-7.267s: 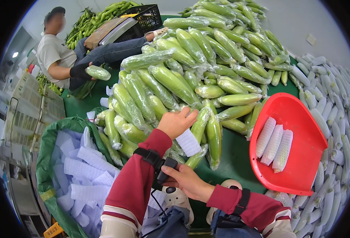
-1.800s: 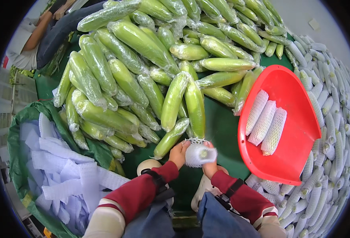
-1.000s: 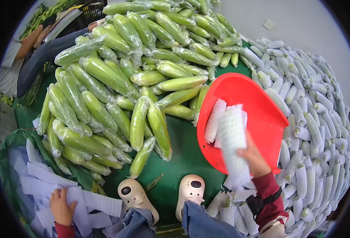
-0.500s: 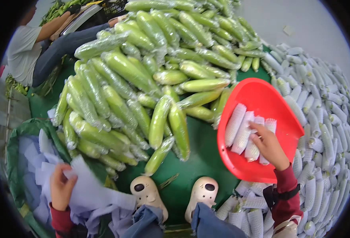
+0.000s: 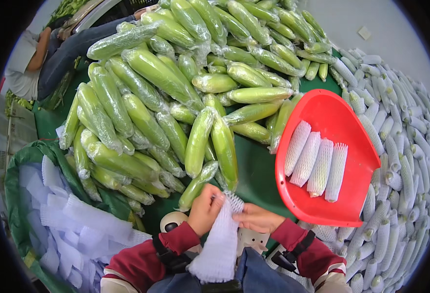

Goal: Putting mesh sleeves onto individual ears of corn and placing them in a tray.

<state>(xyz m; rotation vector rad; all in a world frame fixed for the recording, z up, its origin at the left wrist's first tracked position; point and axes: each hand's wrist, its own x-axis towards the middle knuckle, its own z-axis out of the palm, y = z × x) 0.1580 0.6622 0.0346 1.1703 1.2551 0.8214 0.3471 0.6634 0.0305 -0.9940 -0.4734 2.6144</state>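
My left hand (image 5: 206,209) pinches the upper end of a white foam mesh sleeve (image 5: 214,251), which hangs flat toward my lap. My right hand (image 5: 258,218) grips the same end from the other side. Just beyond my hands lies a large pile of film-wrapped green corn (image 5: 198,141). To the right, four corn ears in mesh sleeves (image 5: 316,168) lie side by side in a red plastic scoop (image 5: 351,146). On the left, a green sack (image 5: 20,171) holds loose, flat foam sleeves (image 5: 73,224).
A heap of sleeved corn (image 5: 395,161) fills the right side beside a pale wall (image 5: 390,34). At the upper left another person (image 5: 27,58) sits with legs (image 5: 78,44) stretched beside the pile. My shoes (image 5: 175,222) rest on green flooring (image 5: 254,171).
A fourth sleeved ear now lies in the red scoop. My right hand has left it, and my left hand has brought a flat sleeve from the sack to the middle, where both hands hold it.
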